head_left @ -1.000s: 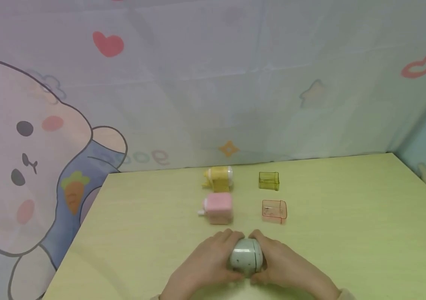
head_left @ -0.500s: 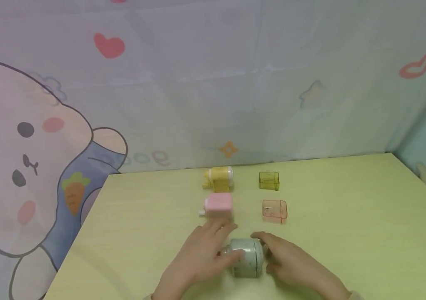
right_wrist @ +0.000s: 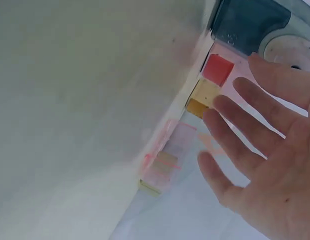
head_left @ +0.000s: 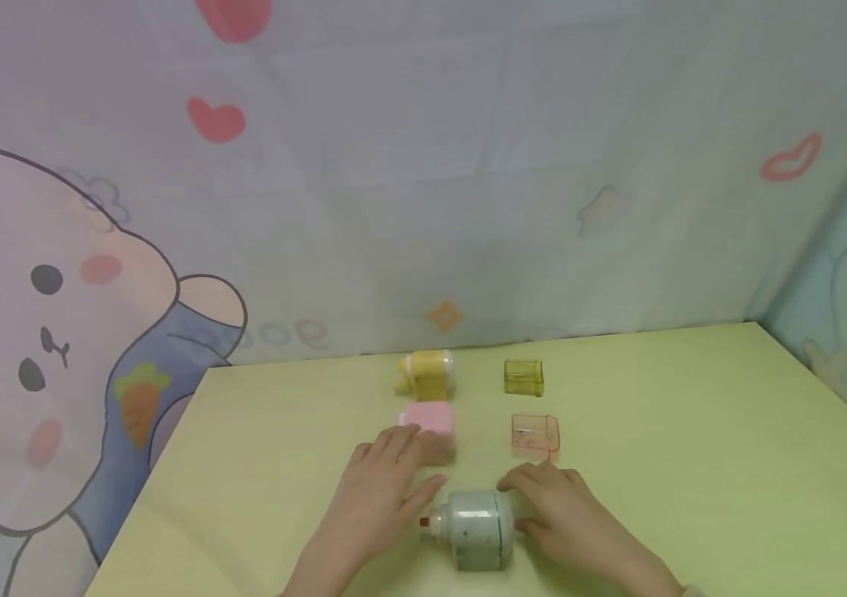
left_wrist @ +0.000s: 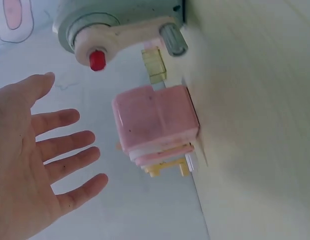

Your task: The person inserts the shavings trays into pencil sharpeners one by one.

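A grey-green pencil sharpener (head_left: 477,526) lies on its side on the yellow-green table (head_left: 692,464), its crank and red knob (left_wrist: 97,60) pointing left. My left hand (head_left: 384,485) is open just left of it, fingers straight and reaching up beside the pink sharpener (head_left: 429,417). The left wrist view shows a gap between those fingers (left_wrist: 70,155) and the pink sharpener (left_wrist: 155,122). My right hand (head_left: 556,502) is open at the grey sharpener's right end, fingers spread (right_wrist: 245,125). Neither hand holds anything.
A yellow sharpener (head_left: 427,371) stands behind the pink one. An olive clear drawer (head_left: 524,377) and a pink clear drawer (head_left: 535,434) lie to the right, the pink one just beyond my right fingers. A printed curtain hangs behind and beside the table.
Both hands have let go of the grey sharpener, which now lies on the table. My left hand has moved forward towards the pink sharpener; my right hand has opened beside the grey one.
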A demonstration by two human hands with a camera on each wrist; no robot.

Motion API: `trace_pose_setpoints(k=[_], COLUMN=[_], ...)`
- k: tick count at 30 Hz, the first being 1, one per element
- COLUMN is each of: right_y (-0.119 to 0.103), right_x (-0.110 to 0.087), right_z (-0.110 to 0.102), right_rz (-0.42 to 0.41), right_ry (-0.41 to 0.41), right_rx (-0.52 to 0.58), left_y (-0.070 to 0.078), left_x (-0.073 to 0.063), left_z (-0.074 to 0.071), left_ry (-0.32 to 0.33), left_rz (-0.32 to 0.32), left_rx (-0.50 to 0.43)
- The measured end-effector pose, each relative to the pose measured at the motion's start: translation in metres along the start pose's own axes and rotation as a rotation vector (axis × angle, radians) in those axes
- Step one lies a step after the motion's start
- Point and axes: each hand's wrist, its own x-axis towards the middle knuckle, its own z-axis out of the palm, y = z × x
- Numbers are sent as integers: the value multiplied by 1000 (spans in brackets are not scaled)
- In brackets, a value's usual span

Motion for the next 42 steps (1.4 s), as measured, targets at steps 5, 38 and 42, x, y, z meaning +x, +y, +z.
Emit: trace_pose_setpoints(k=[5, 38, 42], right_y=[7, 72, 72], right_x=[2, 37, 37], right_z=[0, -3, -5], right_rz=[60, 310, 324], right_ry=[62, -54, -89], right_rx=[-34, 177, 225], left_y=[-10, -43, -42], left_x=[4, 55, 57], left_z=[4, 40, 44], left_ry=[-38, -93, -122], left_rz=[2, -4, -15], left_rx=[10, -278, -305])
